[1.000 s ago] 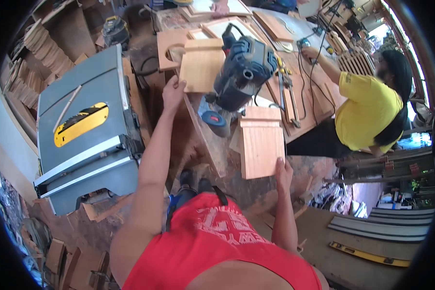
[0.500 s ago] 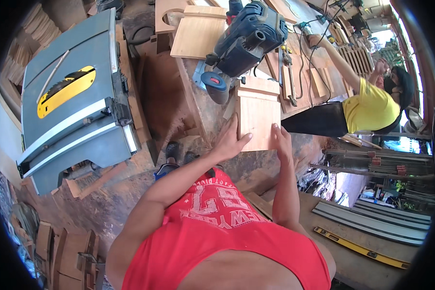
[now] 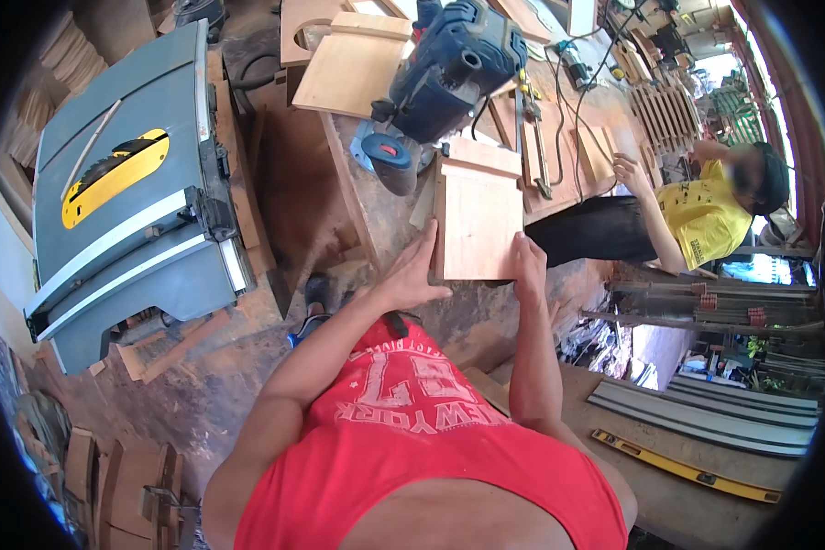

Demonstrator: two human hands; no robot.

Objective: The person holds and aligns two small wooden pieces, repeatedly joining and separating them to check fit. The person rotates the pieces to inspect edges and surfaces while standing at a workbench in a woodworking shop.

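Observation:
A pale wooden board [image 3: 479, 225] with a strip across its far end, set off by a groove, lies in front of me at the bench's near edge. My right hand [image 3: 530, 268] grips its right edge near the close corner, thumb on top. Along the left edge, my left hand [image 3: 412, 273] has its fingers stretched out and its thumb apart, off the top face. Just beyond the board stands a large blue power tool [image 3: 454, 73] with a rounded dark handle knob [image 3: 390, 163].
On the left is a table saw [image 3: 124, 174] with a yellow blade insert. Another grooved board [image 3: 353, 73] lies behind. A bar clamp [image 3: 533, 137] and cables rest on the bench. At right, a person in a yellow shirt [image 3: 701, 215] stands close. A yellow level [image 3: 687, 466] lies lower right.
My left thumb has come off the board's top face and the fingers have opened. The right hand keeps its hold. The person in yellow has drawn their arm back from the bench.

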